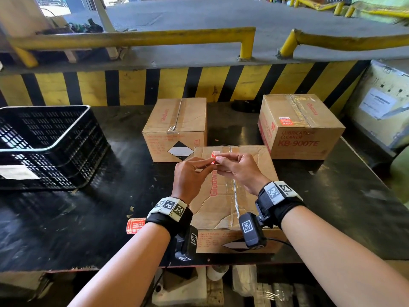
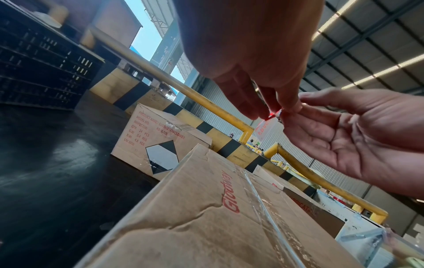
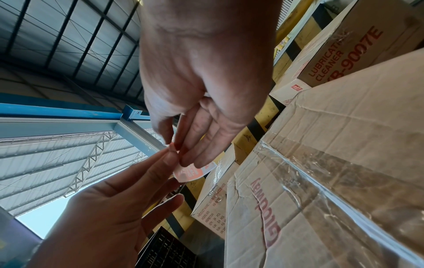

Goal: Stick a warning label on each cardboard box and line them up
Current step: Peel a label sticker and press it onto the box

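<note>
Pinching one red warning label (image 1: 213, 156) between them, the left hand (image 1: 190, 173) and right hand (image 1: 238, 171) hover above the near cardboard box (image 1: 247, 165).

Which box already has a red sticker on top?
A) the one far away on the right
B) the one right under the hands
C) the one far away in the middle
A: the far right box shows a red sticker on its top, while the other two tops carry none.
</note>
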Action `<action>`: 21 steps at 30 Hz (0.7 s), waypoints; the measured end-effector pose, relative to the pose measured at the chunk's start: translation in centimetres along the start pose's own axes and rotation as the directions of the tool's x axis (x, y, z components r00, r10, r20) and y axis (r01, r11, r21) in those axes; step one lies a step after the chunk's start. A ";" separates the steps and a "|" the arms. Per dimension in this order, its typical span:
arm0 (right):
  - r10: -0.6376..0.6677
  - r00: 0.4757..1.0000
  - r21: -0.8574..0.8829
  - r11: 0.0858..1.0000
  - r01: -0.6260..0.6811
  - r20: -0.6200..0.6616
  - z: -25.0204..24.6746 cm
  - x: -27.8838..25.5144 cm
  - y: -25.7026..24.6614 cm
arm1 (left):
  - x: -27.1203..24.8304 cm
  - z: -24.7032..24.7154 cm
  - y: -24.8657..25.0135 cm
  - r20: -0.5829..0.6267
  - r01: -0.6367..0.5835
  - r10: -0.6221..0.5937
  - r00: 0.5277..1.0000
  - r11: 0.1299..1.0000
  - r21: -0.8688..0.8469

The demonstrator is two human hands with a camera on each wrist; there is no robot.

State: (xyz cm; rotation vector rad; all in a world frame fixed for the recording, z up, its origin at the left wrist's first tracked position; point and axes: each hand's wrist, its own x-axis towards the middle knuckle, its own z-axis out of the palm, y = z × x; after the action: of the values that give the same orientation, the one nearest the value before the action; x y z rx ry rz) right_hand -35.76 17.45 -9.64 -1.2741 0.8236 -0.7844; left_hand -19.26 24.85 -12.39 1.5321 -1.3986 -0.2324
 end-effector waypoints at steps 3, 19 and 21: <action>-0.001 1.000 -0.008 1.000 0.001 -0.009 0.3 0.1 -0.1 | 0.0 -0.1 -0.2 -0.018 0.001 -0.001 1.000 1.000 -0.002; -0.006 0.999 0.007 1.000 0.006 0.035 0.3 -0.3 0.0 | 0.0 -0.5 -0.3 0.006 0.051 -0.051 0.999 0.995 -0.087; -0.004 0.999 0.007 1.000 0.003 0.033 0.3 -0.3 0.1 | 0.0 -0.5 -0.4 0.011 0.065 -0.065 0.998 0.993 -0.097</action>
State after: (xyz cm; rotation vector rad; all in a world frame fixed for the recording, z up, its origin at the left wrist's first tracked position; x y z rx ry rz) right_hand -35.68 17.83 -9.65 -1.2792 0.7915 -0.7667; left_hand -18.63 25.00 -12.46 1.4990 -1.3252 -0.3417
